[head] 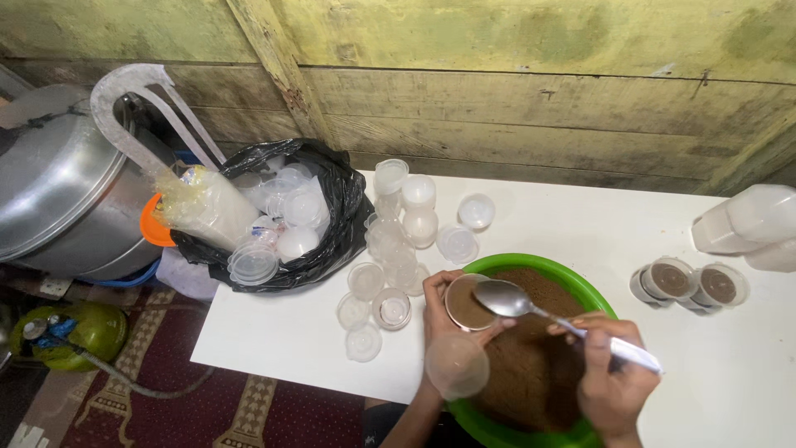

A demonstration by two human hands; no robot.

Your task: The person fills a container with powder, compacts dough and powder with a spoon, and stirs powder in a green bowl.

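Observation:
My left hand [444,319] holds a small clear plastic cup [466,303] filled with brown powder, tilted over the rim of a green bowl [531,266]. A clear lid [456,366] lies under that hand's wrist. The bowl holds a mound of the same brown powder [531,365]. My right hand [609,373] grips a metal spoon [514,300] by its handle, the spoon's bowl resting at the cup's edge. Both hands are over the near side of a white table [282,332].
Several empty clear cups and lids [398,241] lie left of the bowl. A black bag [332,241] of more cups sits at the table's left end. Filled, lidded cups [692,284] and white containers [746,224] stand right. A metal pot [58,191] stands far left.

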